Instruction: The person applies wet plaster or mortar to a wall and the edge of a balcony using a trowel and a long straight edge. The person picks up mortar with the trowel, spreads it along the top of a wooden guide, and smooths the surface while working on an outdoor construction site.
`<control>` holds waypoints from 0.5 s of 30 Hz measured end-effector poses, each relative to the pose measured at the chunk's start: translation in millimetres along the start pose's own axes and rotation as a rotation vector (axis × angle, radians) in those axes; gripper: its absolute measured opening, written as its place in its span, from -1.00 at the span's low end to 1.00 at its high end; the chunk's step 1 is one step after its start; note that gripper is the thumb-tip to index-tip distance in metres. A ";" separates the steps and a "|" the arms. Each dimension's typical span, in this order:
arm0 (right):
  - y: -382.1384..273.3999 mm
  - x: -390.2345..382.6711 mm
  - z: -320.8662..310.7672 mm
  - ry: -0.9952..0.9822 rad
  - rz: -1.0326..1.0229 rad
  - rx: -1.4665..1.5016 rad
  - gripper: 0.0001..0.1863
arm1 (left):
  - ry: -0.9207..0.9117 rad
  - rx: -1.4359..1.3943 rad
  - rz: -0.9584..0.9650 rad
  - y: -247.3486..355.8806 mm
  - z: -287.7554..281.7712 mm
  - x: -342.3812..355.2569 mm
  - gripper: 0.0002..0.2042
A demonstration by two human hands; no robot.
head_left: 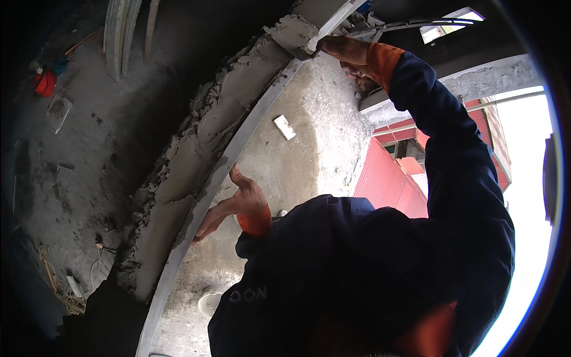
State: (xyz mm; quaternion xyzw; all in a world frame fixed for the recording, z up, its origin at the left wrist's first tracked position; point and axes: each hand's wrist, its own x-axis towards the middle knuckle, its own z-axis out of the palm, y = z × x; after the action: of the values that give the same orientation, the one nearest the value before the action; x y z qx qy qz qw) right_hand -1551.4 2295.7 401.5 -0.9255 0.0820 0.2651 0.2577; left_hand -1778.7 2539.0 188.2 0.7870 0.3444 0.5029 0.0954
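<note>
A long, narrow grey straightedge [223,163] runs diagonally along the edge of a ledge spread with wet mortar [217,122]. My left hand [242,205] is braced against the straightedge's near side, its thumb and fingers stretched apart. Farther up, my right hand [351,53] is closed around what looks like a trowel [292,35]. Grey mortar covers its blade, which lies over the mortar bed beside the straightedge. The handle is hidden in my fingers.
Below the ledge on the near side, a white block [284,127] and a pale round bucket [210,302] are on the concrete floor. Beyond the ledge are a red bucket [44,82], a flat slab [59,114], upright poles [122,38] and tangled cord [65,291]. A wall opening is at right.
</note>
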 end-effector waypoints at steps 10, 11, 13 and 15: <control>-45.8 -77.6 46.3 -0.172 -0.242 -0.284 -0.69 | -0.091 -0.130 -0.180 18.8 -10.3 2.0 0.34; -41.8 -73.8 51.4 -0.199 -0.396 -0.406 -0.69 | -0.089 -0.139 -0.147 11.5 -6.6 -0.8 0.32; -49.4 -93.9 48.8 -0.248 -0.357 -0.446 -0.70 | -0.098 -0.135 -0.143 4.0 -6.4 0.2 0.39; 1.2 -61.5 57.1 -0.008 -0.830 -0.756 -0.70 | -0.097 -0.154 -0.127 4.7 -4.5 -6.2 0.41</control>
State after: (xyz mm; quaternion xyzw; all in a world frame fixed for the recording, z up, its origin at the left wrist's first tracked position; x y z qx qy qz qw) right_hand -1629.4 2325.3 392.3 -0.9071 -0.3909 0.1559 -0.0089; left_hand -1782.0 2530.6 188.1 0.7774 0.3488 0.4822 0.2038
